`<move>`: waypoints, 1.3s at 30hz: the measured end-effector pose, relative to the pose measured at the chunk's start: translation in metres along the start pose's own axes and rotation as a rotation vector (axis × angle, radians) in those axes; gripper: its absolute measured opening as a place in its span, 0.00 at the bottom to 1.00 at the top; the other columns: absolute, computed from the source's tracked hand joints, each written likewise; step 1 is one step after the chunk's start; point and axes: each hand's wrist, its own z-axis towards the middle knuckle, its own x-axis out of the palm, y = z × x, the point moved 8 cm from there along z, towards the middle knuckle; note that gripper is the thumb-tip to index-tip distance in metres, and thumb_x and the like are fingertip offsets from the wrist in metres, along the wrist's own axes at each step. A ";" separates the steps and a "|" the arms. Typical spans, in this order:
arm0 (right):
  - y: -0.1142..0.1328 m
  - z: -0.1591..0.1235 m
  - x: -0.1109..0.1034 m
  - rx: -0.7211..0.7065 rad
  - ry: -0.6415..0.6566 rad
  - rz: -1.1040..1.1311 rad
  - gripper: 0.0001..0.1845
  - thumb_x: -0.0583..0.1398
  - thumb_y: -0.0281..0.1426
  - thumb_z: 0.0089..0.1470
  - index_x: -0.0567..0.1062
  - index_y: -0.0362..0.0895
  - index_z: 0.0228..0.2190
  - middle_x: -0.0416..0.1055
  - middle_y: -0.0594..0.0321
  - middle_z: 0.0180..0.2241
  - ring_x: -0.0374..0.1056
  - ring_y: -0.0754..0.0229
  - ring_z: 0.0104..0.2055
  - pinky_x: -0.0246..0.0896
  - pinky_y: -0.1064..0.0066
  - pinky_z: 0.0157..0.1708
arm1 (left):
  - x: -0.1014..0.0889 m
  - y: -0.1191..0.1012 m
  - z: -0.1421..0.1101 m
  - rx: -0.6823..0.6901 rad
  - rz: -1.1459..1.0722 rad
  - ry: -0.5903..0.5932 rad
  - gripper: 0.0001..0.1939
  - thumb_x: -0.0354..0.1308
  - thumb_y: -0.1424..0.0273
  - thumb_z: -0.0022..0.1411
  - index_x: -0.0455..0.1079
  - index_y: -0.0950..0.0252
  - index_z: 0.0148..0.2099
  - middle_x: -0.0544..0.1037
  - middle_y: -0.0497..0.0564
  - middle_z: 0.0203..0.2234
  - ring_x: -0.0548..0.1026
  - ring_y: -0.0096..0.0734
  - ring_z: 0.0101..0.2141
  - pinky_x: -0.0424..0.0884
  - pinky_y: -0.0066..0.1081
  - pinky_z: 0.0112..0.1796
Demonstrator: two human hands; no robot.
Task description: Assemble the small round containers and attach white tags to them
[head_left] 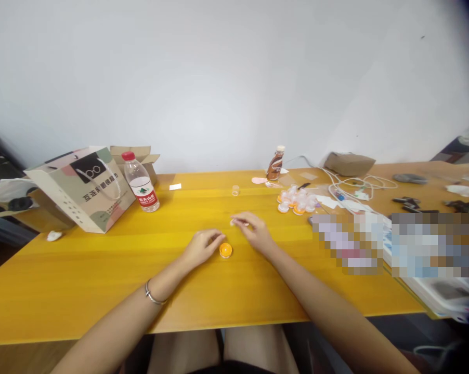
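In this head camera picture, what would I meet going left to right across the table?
Beige patterned paper bag, red-capped clear plastic bottle, small white rectangular card, person's left hand, small round orange plastic cup, person's right hand, cluster of orange-rimmed clear plastic capsules, boxy brown package.

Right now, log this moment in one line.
left hand: near round orange plastic container | right hand: small whitish item at fingertips, identity unclear

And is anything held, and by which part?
The right hand seems to pinch a small pale thing; which part cannot be told. The left hand shows nothing held.
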 end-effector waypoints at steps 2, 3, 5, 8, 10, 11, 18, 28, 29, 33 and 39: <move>-0.034 0.005 -0.031 0.182 -0.149 -0.023 0.13 0.54 0.34 0.53 0.72 0.45 0.39 0.72 0.59 0.35 0.68 0.61 0.36 0.64 0.68 0.38 | -0.003 0.000 0.000 0.007 0.013 0.002 0.14 0.46 0.63 0.61 0.70 0.64 0.36 0.76 0.49 0.31 0.72 0.29 0.32 0.65 0.26 0.37; -0.054 0.005 -0.045 0.302 -0.182 -0.054 0.14 0.54 0.34 0.52 0.72 0.43 0.40 0.72 0.58 0.35 0.68 0.60 0.35 0.64 0.68 0.37 | -0.004 0.000 0.000 0.012 0.022 0.006 0.14 0.45 0.63 0.62 0.70 0.64 0.36 0.76 0.50 0.31 0.72 0.29 0.32 0.65 0.26 0.37; -0.094 0.000 -0.062 0.573 -0.092 -0.143 0.13 0.55 0.32 0.50 0.74 0.42 0.37 0.73 0.58 0.34 0.69 0.61 0.32 0.64 0.69 0.34 | -0.005 0.000 0.001 0.027 0.048 0.027 0.15 0.43 0.63 0.63 0.69 0.64 0.35 0.76 0.50 0.30 0.72 0.29 0.32 0.65 0.26 0.36; -0.120 -0.006 -0.082 0.685 -0.017 -0.174 0.08 0.58 0.28 0.45 0.76 0.39 0.29 0.74 0.58 0.26 0.67 0.62 0.25 0.63 0.70 0.29 | -0.006 0.000 0.001 0.042 0.075 0.055 0.18 0.41 0.63 0.64 0.69 0.65 0.34 0.75 0.50 0.28 0.71 0.29 0.30 0.65 0.27 0.36; -0.124 -0.009 -0.086 0.712 0.022 -0.163 0.06 0.60 0.26 0.44 0.76 0.39 0.26 0.74 0.59 0.23 0.66 0.64 0.22 0.63 0.72 0.26 | -0.007 0.001 0.002 0.047 0.077 0.071 0.19 0.40 0.63 0.64 0.70 0.65 0.34 0.75 0.50 0.28 0.71 0.29 0.31 0.65 0.27 0.36; -0.124 -0.011 -0.085 0.725 0.042 -0.156 0.05 0.60 0.26 0.43 0.76 0.39 0.25 0.74 0.59 0.23 0.65 0.65 0.21 0.62 0.73 0.25 | -0.007 0.000 0.002 0.049 0.074 0.079 0.19 0.39 0.63 0.64 0.70 0.65 0.35 0.75 0.50 0.28 0.71 0.29 0.31 0.65 0.27 0.37; -0.116 -0.012 -0.079 0.753 0.089 -0.167 0.01 0.60 0.24 0.42 0.72 0.39 0.23 0.70 0.63 0.17 0.65 0.66 0.20 0.60 0.76 0.23 | -0.001 -0.007 -0.002 0.130 0.036 0.229 0.16 0.44 0.61 0.62 0.68 0.63 0.44 0.73 0.51 0.36 0.70 0.31 0.39 0.63 0.29 0.42; -0.048 0.008 -0.061 0.362 0.018 -0.271 0.15 0.57 0.42 0.46 0.70 0.41 0.26 0.67 0.64 0.23 0.60 0.65 0.24 0.56 0.74 0.25 | 0.007 -0.013 -0.007 0.196 0.069 0.285 0.21 0.61 0.60 0.47 0.64 0.62 0.43 0.70 0.52 0.38 0.67 0.36 0.41 0.62 0.34 0.43; -0.033 0.008 -0.045 0.283 0.102 -0.238 0.16 0.58 0.43 0.45 0.70 0.41 0.26 0.66 0.64 0.23 0.60 0.65 0.25 0.56 0.74 0.26 | 0.008 -0.012 -0.007 0.197 0.070 0.279 0.20 0.61 0.61 0.48 0.65 0.62 0.42 0.70 0.51 0.38 0.67 0.36 0.40 0.62 0.34 0.43; 0.009 -0.009 0.018 0.049 0.484 -0.174 0.21 0.63 0.45 0.38 0.70 0.42 0.29 0.66 0.64 0.27 0.61 0.64 0.30 0.57 0.74 0.30 | 0.011 -0.010 -0.005 0.196 0.059 0.268 0.16 0.60 0.63 0.49 0.65 0.62 0.41 0.70 0.51 0.38 0.67 0.35 0.40 0.61 0.34 0.43; 0.016 -0.022 0.047 -0.039 0.589 -0.187 0.16 0.61 0.43 0.43 0.70 0.42 0.27 0.66 0.64 0.26 0.61 0.64 0.28 0.56 0.73 0.29 | 0.013 -0.006 -0.004 0.185 0.030 0.246 0.16 0.60 0.66 0.48 0.65 0.63 0.40 0.70 0.51 0.37 0.67 0.35 0.40 0.62 0.33 0.42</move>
